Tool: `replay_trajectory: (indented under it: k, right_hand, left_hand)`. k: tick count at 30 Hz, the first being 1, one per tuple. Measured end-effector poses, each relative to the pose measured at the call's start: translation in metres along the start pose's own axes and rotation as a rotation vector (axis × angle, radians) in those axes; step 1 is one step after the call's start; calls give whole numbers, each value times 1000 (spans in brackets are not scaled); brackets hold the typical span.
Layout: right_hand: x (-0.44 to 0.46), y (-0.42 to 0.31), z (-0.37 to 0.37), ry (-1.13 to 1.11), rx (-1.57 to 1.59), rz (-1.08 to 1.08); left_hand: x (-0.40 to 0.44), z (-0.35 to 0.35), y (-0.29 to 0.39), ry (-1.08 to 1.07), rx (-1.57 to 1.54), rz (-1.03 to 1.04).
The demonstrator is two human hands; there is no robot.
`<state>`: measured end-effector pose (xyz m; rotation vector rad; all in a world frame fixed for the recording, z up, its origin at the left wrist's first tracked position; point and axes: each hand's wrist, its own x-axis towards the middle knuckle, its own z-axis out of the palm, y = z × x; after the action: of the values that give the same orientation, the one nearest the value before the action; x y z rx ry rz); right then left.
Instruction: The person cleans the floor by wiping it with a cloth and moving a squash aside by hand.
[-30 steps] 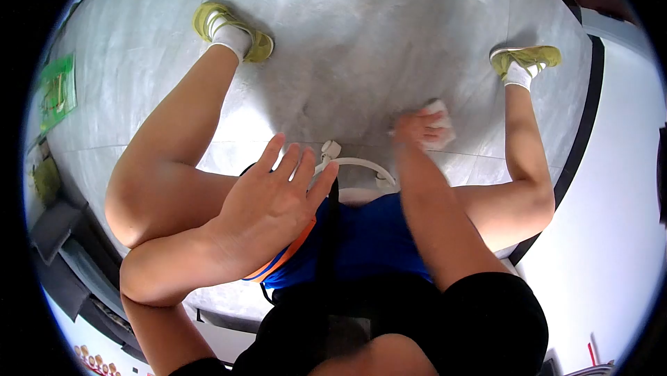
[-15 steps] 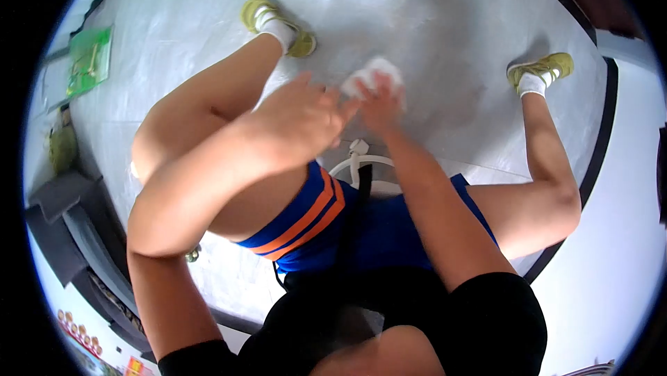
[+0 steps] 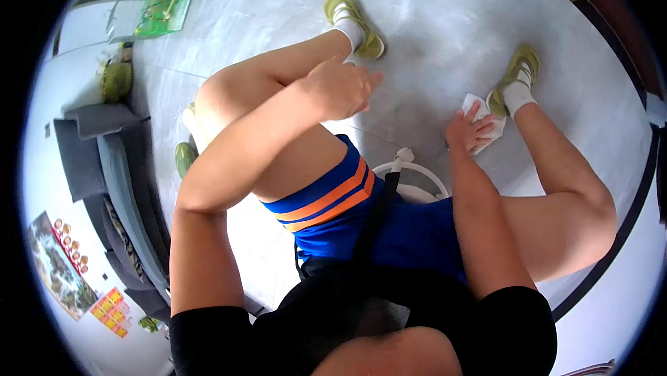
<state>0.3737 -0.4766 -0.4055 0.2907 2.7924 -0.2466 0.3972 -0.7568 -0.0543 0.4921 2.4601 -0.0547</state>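
Note:
My right hand (image 3: 472, 131) lies flat with spread fingers on a white tissue (image 3: 495, 131) on the grey floor. The tissue's upper right edge reaches the heel of my right yellow-green shoe (image 3: 515, 78). Above the floor, near my left shin, hovers my left hand (image 3: 342, 88). Some of its fingers are loosely bent and one points outward; I see nothing in it. My left yellow-green shoe (image 3: 353, 23) stands just beyond that hand.
Between my legs is a white round frame (image 3: 424, 171), partly hidden by my shorts. A green see-through box (image 3: 165, 9) stands far left, above a green bag (image 3: 114, 81). A grey sofa (image 3: 114, 153) and a green melon-like object (image 3: 185, 159) are at left.
My right hand has slid right with the tissue, away from my left hand, to beside my right shoe. My right foot has come inward. The whole view has shifted.

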Motion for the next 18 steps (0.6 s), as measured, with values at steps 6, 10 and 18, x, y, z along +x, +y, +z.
replay_trajectory:
  k: [6, 10, 18]
  right_hand:
    - [-1, -6, 17, -102, -137, -357]
    - [-35, -33, 8, -151, -182, -960]
    - [3, -51, -29, -39, -70, -1079]
  left_hand:
    - [-66, -62, 48, 228, 26, -11]
    - [-87, -71, 41, 417, -20, -39]
    - [-112, -14, 32, -45, -21, -182]
